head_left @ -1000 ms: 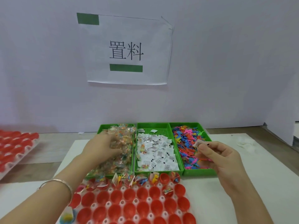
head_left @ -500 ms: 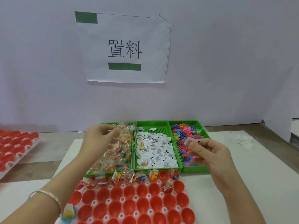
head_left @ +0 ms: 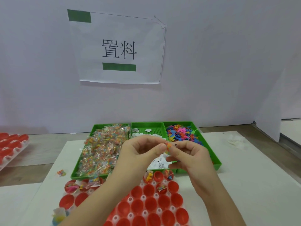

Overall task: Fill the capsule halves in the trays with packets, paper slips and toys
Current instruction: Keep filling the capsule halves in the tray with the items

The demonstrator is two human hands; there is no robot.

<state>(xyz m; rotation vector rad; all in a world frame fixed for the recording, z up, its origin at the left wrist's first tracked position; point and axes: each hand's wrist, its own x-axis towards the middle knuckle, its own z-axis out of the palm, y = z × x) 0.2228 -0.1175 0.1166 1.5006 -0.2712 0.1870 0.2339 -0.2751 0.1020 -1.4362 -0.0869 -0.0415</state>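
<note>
Both my hands meet in mid-air over the middle green tray of paper slips (head_left: 147,130). My left hand (head_left: 140,154) pinches a small clear packet of coloured beads (head_left: 168,146) at its fingertips. My right hand (head_left: 190,158) touches the same packet and holds a white paper slip (head_left: 175,145) in its curled fingers. The left green tray (head_left: 104,149) is heaped with such packets. The right green tray (head_left: 180,132) holds small coloured toys. In front lies the white tray of red capsule halves (head_left: 151,203); several halves in its far row hold packets, slips and toys.
A loose packet (head_left: 61,172) lies on the white mat left of the trays. Another tray of red capsule halves (head_left: 9,144) sits at the far left. A blue and yellow item (head_left: 59,215) lies at the front left. A paper sign (head_left: 119,48) hangs on the wall.
My left hand lifted from the packet tray and swung right with a packet. My right hand came left to meet it. A loose packet now lies on the mat.
</note>
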